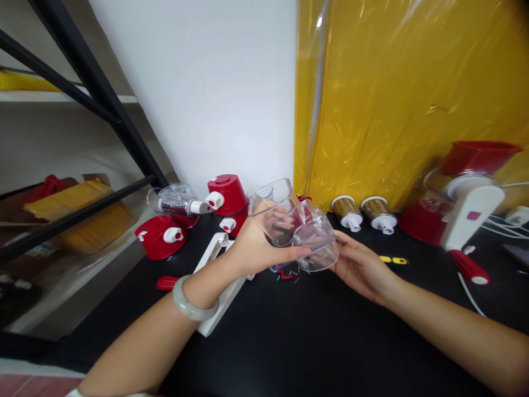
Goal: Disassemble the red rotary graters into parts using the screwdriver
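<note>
A clear plastic rotary grater housing [316, 242] is held up above the black table, tilted, with its wide feed opening toward the upper left. My left hand [264, 242] grips it from the left, thumb stretched across the front and fingers seen through the clear wall. On its right end, the fingers of my right hand [355, 264] are pressed against the round edge. Behind and below the housing lie a small red part [284, 275] and several tiny screws or pins. Under my left forearm is a white grater arm [225, 300], partly covered.
Red grater bases [161, 237] and a clear housing with a drum [176, 205] stand at the left. Two metal grating drums [346, 212] are at the back right. An assembled red and white grater [467, 193] stands far right. A black metal shelf frame [95, 99] rises at left.
</note>
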A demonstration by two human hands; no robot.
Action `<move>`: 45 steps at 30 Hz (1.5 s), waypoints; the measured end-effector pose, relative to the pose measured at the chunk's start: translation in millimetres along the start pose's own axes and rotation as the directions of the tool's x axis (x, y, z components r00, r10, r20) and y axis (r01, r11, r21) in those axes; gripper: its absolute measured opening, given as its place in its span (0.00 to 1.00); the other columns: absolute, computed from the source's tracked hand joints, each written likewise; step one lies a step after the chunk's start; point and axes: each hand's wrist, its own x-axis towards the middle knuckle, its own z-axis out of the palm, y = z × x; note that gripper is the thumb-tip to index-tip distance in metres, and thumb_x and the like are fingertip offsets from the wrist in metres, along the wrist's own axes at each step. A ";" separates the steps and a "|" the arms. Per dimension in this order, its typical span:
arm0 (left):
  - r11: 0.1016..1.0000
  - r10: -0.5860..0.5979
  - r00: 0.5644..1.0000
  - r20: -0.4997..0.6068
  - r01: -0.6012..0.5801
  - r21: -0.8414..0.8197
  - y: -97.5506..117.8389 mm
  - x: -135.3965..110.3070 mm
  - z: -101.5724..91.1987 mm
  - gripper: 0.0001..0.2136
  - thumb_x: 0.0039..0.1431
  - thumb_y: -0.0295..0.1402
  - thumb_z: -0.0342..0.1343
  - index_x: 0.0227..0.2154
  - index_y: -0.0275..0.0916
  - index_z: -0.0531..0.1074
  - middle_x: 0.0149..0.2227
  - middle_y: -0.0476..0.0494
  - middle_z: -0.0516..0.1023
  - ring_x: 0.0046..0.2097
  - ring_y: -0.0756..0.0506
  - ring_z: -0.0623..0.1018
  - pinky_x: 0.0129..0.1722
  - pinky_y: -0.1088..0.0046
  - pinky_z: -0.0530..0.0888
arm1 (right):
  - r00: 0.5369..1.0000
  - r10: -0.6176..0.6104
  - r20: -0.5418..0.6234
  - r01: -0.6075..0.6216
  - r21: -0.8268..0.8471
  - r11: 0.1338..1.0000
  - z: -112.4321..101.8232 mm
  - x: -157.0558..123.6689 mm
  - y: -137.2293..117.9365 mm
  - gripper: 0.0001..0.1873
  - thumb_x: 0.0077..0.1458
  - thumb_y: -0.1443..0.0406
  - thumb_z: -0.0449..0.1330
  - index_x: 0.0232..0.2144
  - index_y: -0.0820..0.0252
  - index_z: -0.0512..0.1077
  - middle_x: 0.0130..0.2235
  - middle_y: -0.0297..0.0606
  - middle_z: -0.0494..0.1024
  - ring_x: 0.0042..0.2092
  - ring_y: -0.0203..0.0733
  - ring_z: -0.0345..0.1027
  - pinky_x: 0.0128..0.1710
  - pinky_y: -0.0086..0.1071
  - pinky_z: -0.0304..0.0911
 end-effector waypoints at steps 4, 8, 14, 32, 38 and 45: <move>0.982 0.026 0.996 -0.081 -0.011 0.189 6.2 -0.6 -17.6 0.33 0.33 0.40 0.77 0.43 0.42 0.67 0.43 0.43 0.77 0.45 0.39 0.80 0.47 0.58 0.78 | 0.996 -0.063 -0.065 0.023 -0.490 0.871 -26.3 10.1 -24.4 0.23 0.56 0.53 0.66 0.51 0.54 0.74 0.52 0.44 0.78 0.53 0.49 0.72 0.60 0.51 0.62; 0.981 -0.188 0.980 -0.060 0.190 0.024 3.1 -9.9 -27.5 0.28 0.39 0.40 0.75 0.41 0.42 0.67 0.38 0.44 0.78 0.41 0.40 0.81 0.43 0.58 0.79 | 0.999 -0.040 0.007 0.011 -0.996 0.093 -60.8 4.3 -56.8 0.28 0.52 0.49 0.66 0.50 0.58 0.76 0.53 0.49 0.75 0.54 0.58 0.69 0.59 0.54 0.61; 0.924 -0.373 0.874 -0.311 0.319 -0.213 -16.7 -25.9 -33.3 0.28 0.39 0.43 0.75 0.40 0.39 0.68 0.38 0.44 0.80 0.40 0.41 0.82 0.40 0.62 0.78 | 0.961 0.231 -0.149 -0.031 -0.895 -0.446 -95.6 -4.3 -71.7 0.16 0.52 0.62 0.63 0.44 0.62 0.75 0.45 0.51 0.74 0.44 0.55 0.72 0.44 0.47 0.68; 0.751 -0.563 0.740 -0.367 0.274 -0.600 -31.5 -31.4 -25.1 0.25 0.38 0.45 0.76 0.35 0.39 0.73 0.36 0.49 0.78 0.40 0.44 0.81 0.32 0.72 0.79 | 0.983 0.095 0.158 0.164 -0.985 -0.059 -69.0 -27.6 -94.2 0.19 0.67 0.50 0.53 0.49 0.57 0.70 0.47 0.45 0.76 0.46 0.45 0.72 0.47 0.36 0.66; 0.755 -0.552 0.756 -0.352 0.273 -0.597 -34.5 -33.8 -23.3 0.24 0.38 0.46 0.76 0.34 0.40 0.73 0.36 0.49 0.78 0.40 0.44 0.81 0.31 0.73 0.79 | 0.979 -0.048 0.199 0.194 -0.976 -0.098 -72.5 -31.7 -72.0 0.19 0.65 0.51 0.55 0.47 0.57 0.73 0.41 0.41 0.79 0.35 0.41 0.74 0.34 0.31 0.70; 0.741 -0.575 0.743 -0.342 0.295 -0.604 -36.3 -33.9 -23.0 0.25 0.37 0.47 0.76 0.35 0.40 0.73 0.37 0.48 0.78 0.41 0.44 0.81 0.31 0.73 0.79 | 0.856 -0.259 0.448 0.369 -0.879 -0.302 -72.4 -35.3 -63.8 0.11 0.64 0.60 0.60 0.46 0.57 0.72 0.38 0.40 0.80 0.33 0.38 0.76 0.31 0.27 0.69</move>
